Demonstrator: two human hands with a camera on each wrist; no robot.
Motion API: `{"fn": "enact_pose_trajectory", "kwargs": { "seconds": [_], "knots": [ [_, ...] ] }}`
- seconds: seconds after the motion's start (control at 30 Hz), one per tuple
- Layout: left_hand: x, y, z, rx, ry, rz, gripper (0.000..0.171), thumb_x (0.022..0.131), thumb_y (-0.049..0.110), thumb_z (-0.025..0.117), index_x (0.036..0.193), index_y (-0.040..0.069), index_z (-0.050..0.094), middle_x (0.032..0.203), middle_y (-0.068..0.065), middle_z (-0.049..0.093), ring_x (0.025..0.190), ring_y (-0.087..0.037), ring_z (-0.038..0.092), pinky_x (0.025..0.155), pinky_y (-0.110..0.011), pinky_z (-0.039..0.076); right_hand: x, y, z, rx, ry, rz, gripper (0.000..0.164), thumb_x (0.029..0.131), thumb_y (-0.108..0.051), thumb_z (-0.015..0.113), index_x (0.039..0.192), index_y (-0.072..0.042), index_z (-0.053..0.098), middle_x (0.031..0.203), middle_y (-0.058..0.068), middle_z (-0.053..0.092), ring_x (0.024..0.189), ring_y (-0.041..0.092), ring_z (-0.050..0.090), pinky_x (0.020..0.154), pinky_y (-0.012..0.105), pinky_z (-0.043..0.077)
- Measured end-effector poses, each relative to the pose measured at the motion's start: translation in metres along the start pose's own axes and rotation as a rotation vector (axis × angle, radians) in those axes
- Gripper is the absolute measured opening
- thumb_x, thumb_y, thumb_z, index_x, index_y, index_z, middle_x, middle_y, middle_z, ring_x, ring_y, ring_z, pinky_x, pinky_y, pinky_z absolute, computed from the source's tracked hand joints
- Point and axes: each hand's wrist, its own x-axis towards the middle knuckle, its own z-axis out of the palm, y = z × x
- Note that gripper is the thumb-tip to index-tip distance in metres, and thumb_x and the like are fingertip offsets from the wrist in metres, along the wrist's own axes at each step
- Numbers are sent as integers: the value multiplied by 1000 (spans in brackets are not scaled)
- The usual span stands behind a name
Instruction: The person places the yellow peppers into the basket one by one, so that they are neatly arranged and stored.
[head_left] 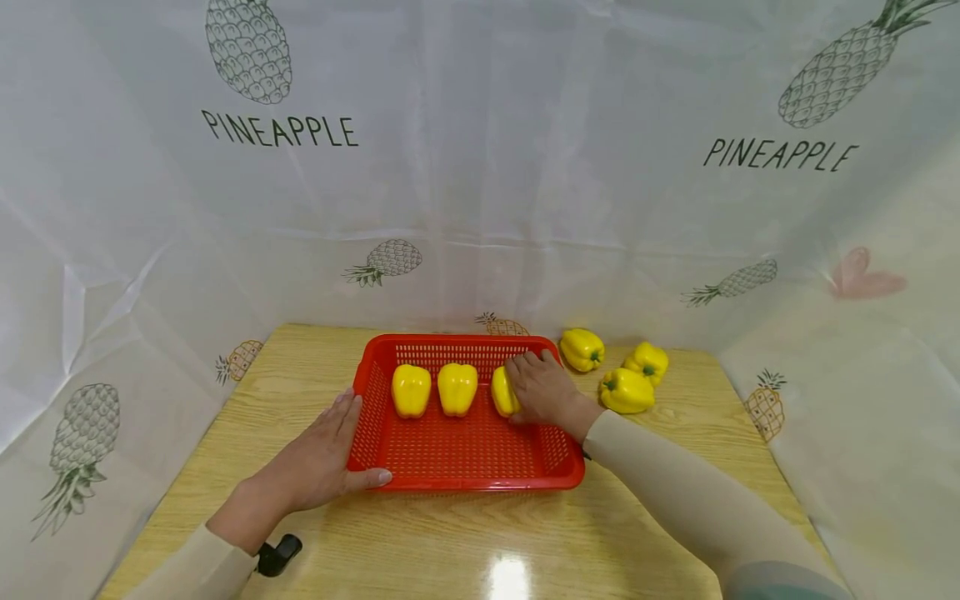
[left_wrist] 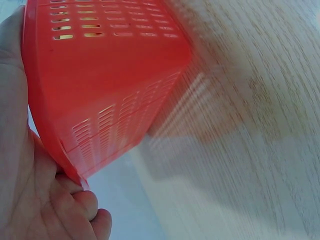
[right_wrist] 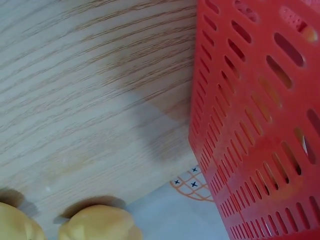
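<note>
A red plastic basket (head_left: 465,450) with slotted walls stands on the table. My left hand (head_left: 315,458) rests against its near-left corner, fingers straight along the left rim and thumb on the front rim. In the left wrist view, the palm and fingers (left_wrist: 60,210) touch the basket's rim (left_wrist: 47,120). Inside the basket's right part, my right hand (head_left: 543,387) holds a yellow bell pepper (head_left: 503,393), covering its right side. Two more yellow bell peppers, a left one (head_left: 411,392) and a middle one (head_left: 457,389), stand in a row beside it.
To the right of the basket, three yellow bell peppers lie on the wooden table (head_left: 420,542): one at the back (head_left: 582,349), one at the right (head_left: 647,362) and one in front (head_left: 627,391). A pineapple-printed white curtain (head_left: 465,183) hangs behind.
</note>
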Motion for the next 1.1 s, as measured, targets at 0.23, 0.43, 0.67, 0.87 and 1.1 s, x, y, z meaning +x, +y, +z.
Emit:
{"fn": "enact_pose_trajectory", "kwargs": {
  "seconds": [0.23,0.43,0.67,0.87,1.1],
  "knots": [
    [0,0,1,-10,-2,-6,133,85,88,57,163,-12,17,172,-32,16,158,-51,21,124,-64,31,3,-2,2,-15,-90,-2,106,88,-79,63,159,-5,40,155,13,53,138,33,51,113,54,42],
    [0,1,0,-9,-5,2,135,84,92,52,164,-11,17,172,-32,17,158,-50,22,124,-64,31,3,-1,3,11,-64,-7,101,89,-77,63,156,-5,43,151,13,55,137,32,52,111,55,43],
    [-1,1,0,-5,8,6,133,85,88,56,163,-12,18,171,-33,18,158,-50,22,124,-64,31,2,-1,4,12,-20,-14,99,91,-76,63,155,-3,44,147,14,58,133,33,55,110,55,45],
    [0,2,-1,-13,5,1,132,85,88,57,163,-12,18,171,-32,17,159,-50,21,125,-64,30,2,-1,2,-30,-31,2,102,91,-78,60,158,-3,43,150,14,57,135,33,54,111,54,45],
    [-1,2,-3,-19,11,3,134,84,91,53,163,-12,18,171,-33,18,158,-50,22,125,-64,30,2,0,2,-25,-25,6,105,89,-80,61,157,-2,43,148,15,57,133,34,54,109,53,45]
  ]
}}
